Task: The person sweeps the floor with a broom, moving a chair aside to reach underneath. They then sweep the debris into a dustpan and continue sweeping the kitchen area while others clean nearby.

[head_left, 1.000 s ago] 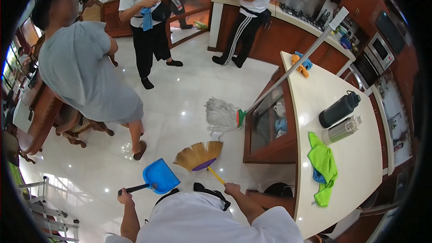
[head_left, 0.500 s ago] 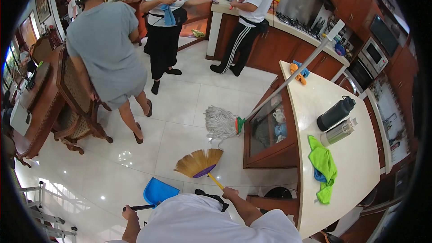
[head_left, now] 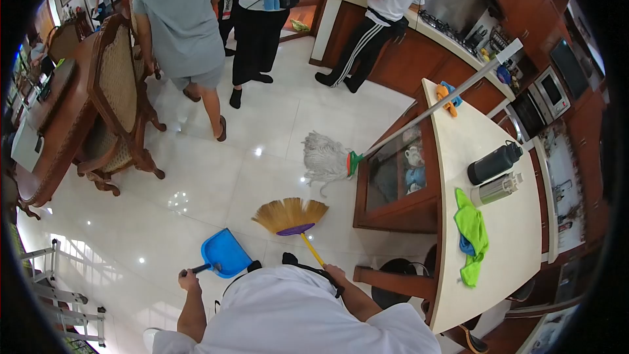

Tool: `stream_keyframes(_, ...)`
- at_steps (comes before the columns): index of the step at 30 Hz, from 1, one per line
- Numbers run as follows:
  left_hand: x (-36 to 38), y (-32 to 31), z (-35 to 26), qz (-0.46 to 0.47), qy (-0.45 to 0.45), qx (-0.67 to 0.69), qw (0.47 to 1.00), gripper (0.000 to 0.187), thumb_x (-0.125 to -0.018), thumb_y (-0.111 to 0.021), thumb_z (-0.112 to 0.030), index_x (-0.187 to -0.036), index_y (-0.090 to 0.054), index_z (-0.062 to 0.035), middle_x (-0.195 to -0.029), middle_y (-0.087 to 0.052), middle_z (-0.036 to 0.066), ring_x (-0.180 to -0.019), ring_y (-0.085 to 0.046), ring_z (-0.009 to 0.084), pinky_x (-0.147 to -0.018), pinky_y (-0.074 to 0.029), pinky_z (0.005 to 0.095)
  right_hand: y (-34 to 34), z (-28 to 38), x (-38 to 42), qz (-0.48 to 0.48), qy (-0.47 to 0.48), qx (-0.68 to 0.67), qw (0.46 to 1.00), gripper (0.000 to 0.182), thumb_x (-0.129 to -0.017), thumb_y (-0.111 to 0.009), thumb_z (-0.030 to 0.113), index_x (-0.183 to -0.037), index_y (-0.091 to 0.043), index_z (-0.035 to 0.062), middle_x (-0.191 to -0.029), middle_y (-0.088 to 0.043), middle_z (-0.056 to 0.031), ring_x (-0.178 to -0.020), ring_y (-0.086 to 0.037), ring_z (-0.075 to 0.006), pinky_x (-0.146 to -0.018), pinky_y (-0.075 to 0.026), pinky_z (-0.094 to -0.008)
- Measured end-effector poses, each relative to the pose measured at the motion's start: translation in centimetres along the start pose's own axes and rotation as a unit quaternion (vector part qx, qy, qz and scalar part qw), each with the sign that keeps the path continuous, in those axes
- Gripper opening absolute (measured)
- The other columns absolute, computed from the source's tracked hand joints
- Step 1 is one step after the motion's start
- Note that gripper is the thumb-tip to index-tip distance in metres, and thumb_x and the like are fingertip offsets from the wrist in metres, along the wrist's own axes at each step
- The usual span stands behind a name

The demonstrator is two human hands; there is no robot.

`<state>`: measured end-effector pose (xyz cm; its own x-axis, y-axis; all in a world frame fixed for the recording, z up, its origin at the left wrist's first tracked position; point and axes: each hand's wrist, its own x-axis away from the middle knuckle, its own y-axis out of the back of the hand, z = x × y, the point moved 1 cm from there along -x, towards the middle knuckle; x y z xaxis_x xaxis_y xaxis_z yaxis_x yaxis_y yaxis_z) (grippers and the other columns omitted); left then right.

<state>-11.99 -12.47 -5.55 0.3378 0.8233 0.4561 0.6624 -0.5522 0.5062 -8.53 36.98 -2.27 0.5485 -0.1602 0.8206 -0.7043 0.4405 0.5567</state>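
Note:
Low in the view, my left hand (head_left: 189, 280) is closed round the black handle of a blue dustpan (head_left: 226, 254). Some small debris seems to lie in the pan near its handle. My right hand (head_left: 335, 274) grips the yellow stick of a broom (head_left: 291, 216), whose straw bristles fan out on the white tile floor (head_left: 249, 183). The broom head is to the right of the dustpan and slightly farther away, not touching it. Beyond the broom, a grey string mop (head_left: 327, 160) leans with its pole against the island counter.
The island counter (head_left: 524, 236) at right bears bottles (head_left: 495, 162) and a green cloth (head_left: 470, 229). Carved chairs (head_left: 114, 85) and a table (head_left: 62, 118) stand at left, a ladder (head_left: 59, 298) at lower left. Several people (head_left: 180, 19) stand at the back.
The blue dustpan has turned and shifted slightly left and up. My left hand has risen a little with it. The person in grey has stepped away, and the whole view has shifted slightly.

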Motion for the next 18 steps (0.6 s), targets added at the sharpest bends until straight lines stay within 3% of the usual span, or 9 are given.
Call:
stream_keyframes(9, -1.1, -2.3, -0.3, 0.055, 0.032, 0.06, 0.996, 0.029, -0.07, -0.056, -0.006, -0.098, -0.052, -0.0013, -0.081, -0.056, 0.013, -0.059, -0.056, 0.0195, -0.037, -0.042, 0.0262, -0.6, 0.6, 0.7, -0.049, -0.024, -0.007, 0.998, 0.03, -0.08, -0.041, 0.034, -0.1, -0.052, 0.0139, -0.091, -0.058, -0.0121, -0.086, -0.057, -0.0283, -0.071, -0.045, -0.0394)
stream_keyframes(11, -1.6, -3.0, 0.5, 0.065, 0.041, 0.073, 0.994, 0.029, -0.07, -0.055, -0.006, -0.098, -0.051, -0.0015, -0.081, -0.056, 0.012, -0.058, -0.056, 0.0191, -0.038, -0.042, 0.0262, -0.7, 0.7, 1.3, -0.05, -0.024, -0.013, 0.998, 0.031, -0.08, -0.042, 0.035, -0.1, -0.052, 0.0139, -0.092, -0.058, -0.0122, -0.085, -0.057, -0.0283, -0.07, -0.045, -0.0393)
stream_keyframes(14, -1.1, -3.6, 0.3, 0.072, 0.039, 0.072, 0.994, 0.023, -0.073, -0.052, -0.004, -0.096, -0.051, -0.004, -0.066, -0.052, 0.006, -0.049, -0.05, 0.0126, -0.036, -0.037, 0.0227, -1.3, 0.0, 1.2, -0.054, -0.007, -0.028, 0.998, 0.034, -0.079, -0.042, 0.037, -0.102, -0.052, 0.014, -0.092, -0.058, -0.0128, -0.085, -0.057, -0.0283, -0.07, -0.045, -0.0394)
stream_keyframes(18, -1.1, -4.2, 0.3, 0.09, 0.049, 0.065, 0.993, 0.03, -0.071, -0.054, -0.006, -0.1, -0.05, 0.0004, -0.073, -0.055, 0.01, -0.053, -0.054, 0.016, -0.036, -0.04, 0.0253, -1.3, -0.1, 1.8, -0.061, -0.016, -0.073, 0.995, 0.038, -0.079, -0.043, 0.039, -0.107, -0.051, 0.0138, -0.093, -0.057, -0.0141, -0.088, -0.056, -0.0291, -0.072, -0.044, -0.0394)
